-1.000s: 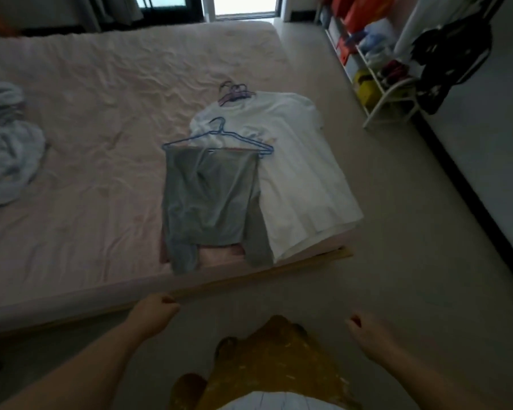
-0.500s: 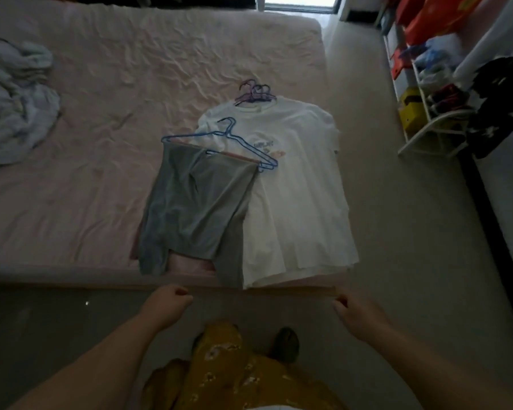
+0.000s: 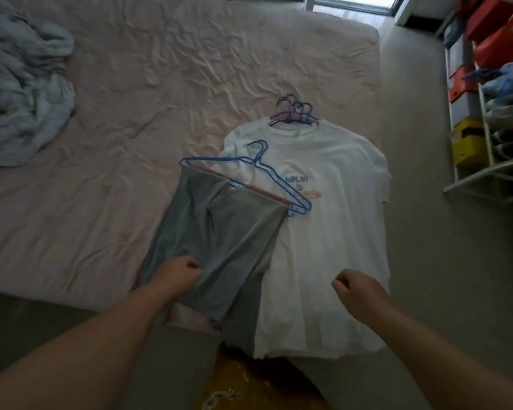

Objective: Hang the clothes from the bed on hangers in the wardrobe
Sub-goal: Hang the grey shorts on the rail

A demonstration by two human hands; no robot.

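Grey trousers [image 3: 219,232] hang over the bar of a blue hanger [image 3: 267,176] and lie on the pink bed [image 3: 101,143]. Partly under them a white T-shirt [image 3: 323,232] is spread flat, with a bunch of purple and blue hangers [image 3: 293,113] at its collar. My left hand [image 3: 176,276] pinches the lower edge of the grey trousers. Over the T-shirt's lower part my right hand [image 3: 357,291] hovers with curled fingers; whether it holds the fabric I cannot tell.
A crumpled light-blue blanket [image 3: 21,84] lies at the bed's far left. A white shoe rack [image 3: 486,128] with orange and yellow boxes stands at the right on the grey floor [image 3: 427,261]. A window is at the top.
I have stepped closer to the bed. Both hands have moved forward over the clothes, and my left hand has taken hold of the grey trousers' edge.
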